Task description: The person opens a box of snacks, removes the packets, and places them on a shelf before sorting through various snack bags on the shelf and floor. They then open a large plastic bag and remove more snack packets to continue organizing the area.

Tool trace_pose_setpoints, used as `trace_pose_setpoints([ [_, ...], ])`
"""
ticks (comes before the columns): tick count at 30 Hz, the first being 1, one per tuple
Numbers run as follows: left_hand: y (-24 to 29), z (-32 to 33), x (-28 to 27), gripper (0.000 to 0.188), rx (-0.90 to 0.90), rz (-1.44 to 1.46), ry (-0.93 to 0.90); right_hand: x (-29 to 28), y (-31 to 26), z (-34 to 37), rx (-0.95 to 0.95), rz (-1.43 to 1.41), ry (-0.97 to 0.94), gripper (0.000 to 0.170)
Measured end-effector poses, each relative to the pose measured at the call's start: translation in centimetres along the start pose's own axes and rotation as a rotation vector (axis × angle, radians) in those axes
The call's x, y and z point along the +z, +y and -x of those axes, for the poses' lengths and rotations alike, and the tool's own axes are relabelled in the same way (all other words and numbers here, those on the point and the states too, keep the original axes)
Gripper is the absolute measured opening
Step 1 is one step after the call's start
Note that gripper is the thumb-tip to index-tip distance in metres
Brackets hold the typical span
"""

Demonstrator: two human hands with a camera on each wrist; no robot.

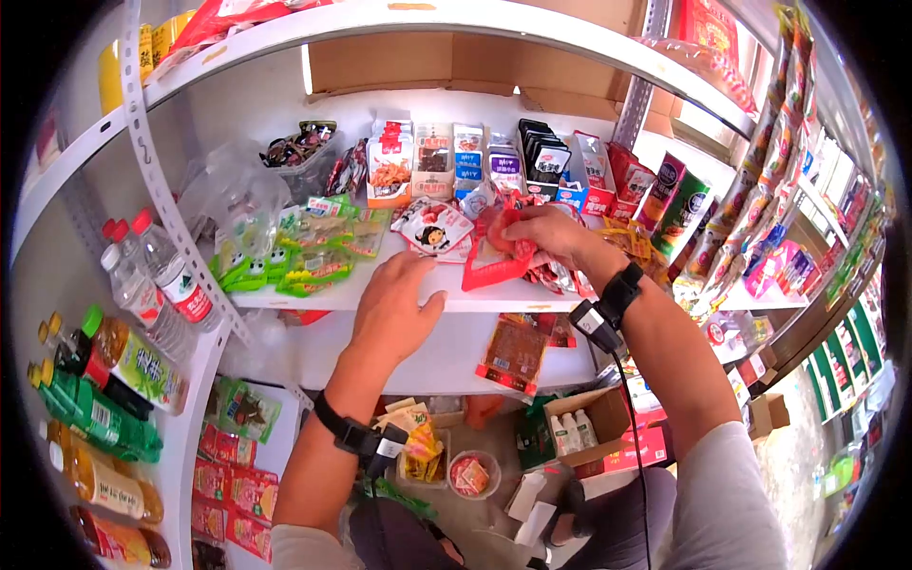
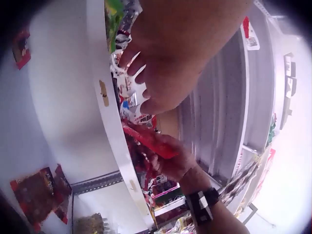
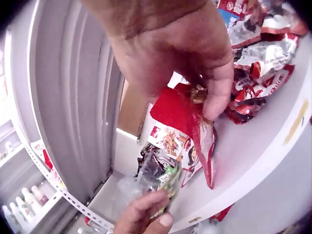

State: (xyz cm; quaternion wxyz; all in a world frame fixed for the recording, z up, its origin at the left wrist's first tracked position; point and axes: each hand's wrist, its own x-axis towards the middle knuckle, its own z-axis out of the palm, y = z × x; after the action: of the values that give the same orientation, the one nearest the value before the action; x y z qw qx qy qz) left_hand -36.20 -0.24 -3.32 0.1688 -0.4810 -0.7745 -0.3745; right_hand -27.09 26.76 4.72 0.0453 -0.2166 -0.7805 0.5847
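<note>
Red packet (image 1: 496, 273), pinched mid-frame by the right hand (image 1: 555, 236) — and, left of centre, an empty left hand (image 1: 397, 306), fingers extended!

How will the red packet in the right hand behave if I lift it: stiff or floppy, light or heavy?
The red packet will probably flop, since it already looks bent and creased where the right hand pinches it. Its thin edge suggests it's fairly light. It seems unlikely to roll, being flattish rather than round.
</note>
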Motion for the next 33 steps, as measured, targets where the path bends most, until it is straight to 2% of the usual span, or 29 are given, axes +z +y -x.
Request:
trace_pose_setpoints([
  [2,-1.0,-1.5,1.4,0.052,0.013,-0.042,0.032,-0.1,-0.3,-0.7,0.012,-0.05,-0.009,0.038],
  [5,-2.4,-2.6,3.0,0.059,0.017,-0.134,0.108,-0.7,-0.8,-1.3,0.086,0.108,-0.127,0.033],
  [7,-3.4,-2.9,3.6,0.057,0.011,-0.159,0.033,-2.1,0.9,-2.5,-0.147,0.282,-0.178,0.034],
  [9,-4.4,-2.7,4.2,0.051,0.041,-0.14,0.004,-2.0,2.0,-3.4,-0.125,0.206,0.028,0.034],
  [10,-4.5,-2.4,4.1,0.05,0.036,-0.117,0.013,-1.1,1.5,-2.2,-0.116,-0.015,0.085,0.031],
  [12,-4.2,-2.1,3.8,0.05,0.029,-0.073,0.038,-0.1,1.1,-2.1,-0.149,0.3,0.249,0.031],
  [15,-4.1,-1.4,2.9,0.051,0.046,-0.081,0.052,1.0,0.8,-2.6,-0.266,0.623,0.327,0.034],
  [18,-3.7,0.0,2.5,0.051,0.06,-0.062,0.099,2.4,-2.1,-1.9,-0.525,0.814,0.449,0.035],
  [19,-3.4,0.6,2.4,0.05,0.066,-0.05,0.116,3.0,-3.2,-2.3,-0.521,0.747,0.457,0.041],
  [22,-2.0,3.5,2.5,0.045,0.019,0.077,0.263,6.2,-6.6,-3.3,-0.568,0.707,0.421,0.039],
  [24,0.3,6.4,2.6,0.037,-0.092,0.366,0.363,8.4,-8.2,-4.5,-0.714,0.856,0.31,0.04],
  [26,0.8,9.2,4.0,0.027,-0.057,0.426,0.431,10.8,-8.8,-6.6,-0.849,1.155,0.363,0.051],
  [27,0.7,10.7,4.8,0.024,-0.103,0.494,0.41,12.1,-10.0,-7.0,-0.796,1.3,0.31,0.065],
  [28,0.3,12.1,5.7,0.021,-0.146,0.562,0.388,13.5,-11.1,-7.5,-0.804,1.4,0.289,0.07],
  [31,-2.2,16.6,8.8,0.017,-0.258,0.634,0.297,16.5,-12.3,-11.3,-0.974,1.574,0.264,0.072],
  [33,-3.6,17.6,9.0,0.016,-0.355,0.674,0.162,18.4,-13.0,-14.2,-1.002,1.706,0.257,0.072],
])
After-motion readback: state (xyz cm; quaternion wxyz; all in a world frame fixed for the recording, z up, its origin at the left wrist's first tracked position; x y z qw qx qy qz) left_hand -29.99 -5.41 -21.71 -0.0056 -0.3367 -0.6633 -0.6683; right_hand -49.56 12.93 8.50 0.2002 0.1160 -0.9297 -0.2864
